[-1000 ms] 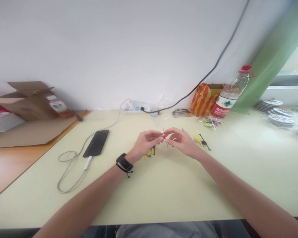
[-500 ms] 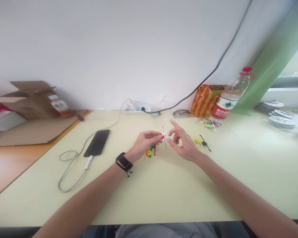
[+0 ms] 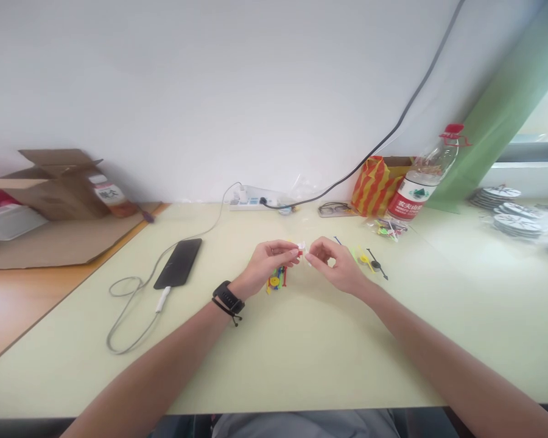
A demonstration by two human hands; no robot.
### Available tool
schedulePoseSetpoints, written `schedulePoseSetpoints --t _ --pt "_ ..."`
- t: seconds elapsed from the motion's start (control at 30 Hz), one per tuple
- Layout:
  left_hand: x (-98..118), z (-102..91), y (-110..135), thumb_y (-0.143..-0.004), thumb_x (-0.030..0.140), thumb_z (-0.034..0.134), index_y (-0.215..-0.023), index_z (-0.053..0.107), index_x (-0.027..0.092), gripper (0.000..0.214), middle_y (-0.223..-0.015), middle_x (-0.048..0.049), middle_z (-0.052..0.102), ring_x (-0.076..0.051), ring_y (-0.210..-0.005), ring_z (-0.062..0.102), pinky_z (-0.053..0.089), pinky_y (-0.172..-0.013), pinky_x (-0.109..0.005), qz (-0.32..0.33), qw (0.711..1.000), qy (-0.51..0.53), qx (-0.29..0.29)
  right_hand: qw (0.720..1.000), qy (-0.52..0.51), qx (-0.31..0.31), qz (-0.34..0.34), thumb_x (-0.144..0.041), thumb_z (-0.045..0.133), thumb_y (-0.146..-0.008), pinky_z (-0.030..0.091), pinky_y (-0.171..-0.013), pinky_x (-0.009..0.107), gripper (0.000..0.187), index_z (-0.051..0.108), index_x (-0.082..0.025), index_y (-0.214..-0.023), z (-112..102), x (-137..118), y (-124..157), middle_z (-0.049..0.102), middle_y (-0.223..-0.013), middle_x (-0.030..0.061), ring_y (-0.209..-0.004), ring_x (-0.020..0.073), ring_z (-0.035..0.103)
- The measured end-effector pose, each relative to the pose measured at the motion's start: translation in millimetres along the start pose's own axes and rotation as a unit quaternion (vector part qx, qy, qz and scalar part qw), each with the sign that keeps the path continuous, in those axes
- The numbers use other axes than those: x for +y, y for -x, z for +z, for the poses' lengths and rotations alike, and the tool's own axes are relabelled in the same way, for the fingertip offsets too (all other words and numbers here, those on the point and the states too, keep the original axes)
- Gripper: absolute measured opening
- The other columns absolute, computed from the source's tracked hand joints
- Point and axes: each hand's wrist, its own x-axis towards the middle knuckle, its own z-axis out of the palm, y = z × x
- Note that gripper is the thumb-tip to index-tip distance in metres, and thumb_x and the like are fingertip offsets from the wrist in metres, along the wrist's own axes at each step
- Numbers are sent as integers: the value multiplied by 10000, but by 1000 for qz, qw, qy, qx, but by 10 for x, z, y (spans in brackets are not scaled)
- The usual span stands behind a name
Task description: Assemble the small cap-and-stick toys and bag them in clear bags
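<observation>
"Red piece [image 3: 300,250], who has it?"

"Both hands. The left hand [image 3: 269,263] pinches it between thumb and forefinger, with those fingers [image 3: 292,253] pressed together on it. The right hand [image 3: 338,269] meets it from the other side, its fingers [image 3: 311,258] closed on the pale end."

"Is it lying on the desk [image 3: 301,365]?"

"No, it's held just above it, midway between the two hands."

"And the other fingers?"

"Loosely curled on both hands."

"What lies around?"

"A small heap of coloured pieces [image 3: 275,280] sits under the left hand. A yellow-green piece [image 3: 362,257] and a black piece [image 3: 376,263] lie just beside the right hand. There's a watch [image 3: 229,297] on the left wrist. Further left is a phone [image 3: 178,263] on its cable [image 3: 128,316]. A bottle [image 3: 419,182] stands at the back right."
</observation>
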Motion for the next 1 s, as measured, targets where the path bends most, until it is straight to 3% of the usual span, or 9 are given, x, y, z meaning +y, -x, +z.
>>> schedulePoseSetpoints --t 0.2,0.47,0.6,0.7,0.77,0.83,1.0 --pt "-20 13 4 -743 451 891 -968 786 168 377 -890 -94 779 -223 -830 740 603 -777 -360 8 1000 -7 -8 999 -1 -41 14 -463 591 -987 493 -624 319 228 614 -259 -1088 19 9 9 692 -898 36 -708 177 613" --pt "-70 17 11 -814 470 832 -1113 748 169 432 -994 -104 775 -222 -917 731 594 -838 -355 32 998 -58 -19 996 32 -78 10 -454 457 -1048 431 -625 307 303 575 -231 -881 25 36 -15 618 -765 5 -662 162 521" --pt "-29 45 12 -823 507 802 -1128 724 174 459 -990 -95 760 -205 -850 725 592 -796 -349 52 996 -60 41 990 128 57 -28 -397 426 -1057 430 -704 337 255 529 -236 -888 -138 77 -66 601 -810 25 -743 192 533" --pt "11 65 19 -792 512 815 -1040 734 166 433 -909 -75 743 -171 -752 688 569 -708 -312 43 995 -60 68 958 222 167 -74 -326 438 -1039 432 -810 377 196 531 -233 -893 -322 131 -114 611 -884 57 -856 228 550" --pt "22 74 22 -776 502 824 -996 736 164 412 -872 -62 732 -154 -716 666 552 -680 -296 38 995 -56 80 938 275 195 -83 -289 459 -1015 433 -841 385 183 527 -231 -856 -412 181 -128 599 -906 68 -898 239 554" --pt "17 78 21 -769 494 825 -971 736 165 397 -841 -53 722 -149 -704 655 542 -664 -289 40 994 -55 90 923 343 164 -54 -267 505 -975 427 -846 389 206 510 -228 -772 -449 245 -120 593 -907 76 -919 249 553" --pt "-19 64 2 -757 485 826 -936 733 168 377 -760 -34 694 -145 -666 627 521 -612 -276 49 990 -65 111 865 488 -75 85 -222 555 -900 379 -768 384 290 471 -215 -623 -397 407 -58 624 -887 106 -906 265 551"
